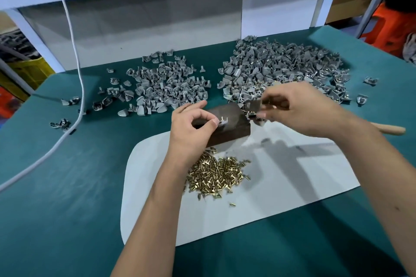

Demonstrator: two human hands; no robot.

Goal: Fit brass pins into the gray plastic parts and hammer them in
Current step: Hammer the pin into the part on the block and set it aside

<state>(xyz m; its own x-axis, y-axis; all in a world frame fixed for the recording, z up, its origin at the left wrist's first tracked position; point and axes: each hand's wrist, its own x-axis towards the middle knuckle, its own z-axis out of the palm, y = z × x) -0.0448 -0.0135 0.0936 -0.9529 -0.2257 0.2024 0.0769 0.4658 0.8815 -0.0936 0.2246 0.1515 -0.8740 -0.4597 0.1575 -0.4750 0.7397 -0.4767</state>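
Observation:
A dark block [231, 122] lies at the far edge of a white sheet [281, 198]. My left hand [191, 128] pinches a small gray plastic part with a brass pin [221, 121] on top of the block. My right hand [301, 110] hovers just right of the block and grips a gray plastic part [253, 105] by its fingertips. A heap of brass pins [217, 176] rests on the sheet in front of the block. Two piles of gray parts lie beyond: a left pile [166, 87] and a larger right pile [288, 67].
A wooden handle [390, 129] pokes out behind my right forearm; its head is hidden. A white cable [78, 87] runs down the left side of the green table [67, 198]. Stray gray parts [60, 123] lie near the cable. A white panel [279, 12] stands behind.

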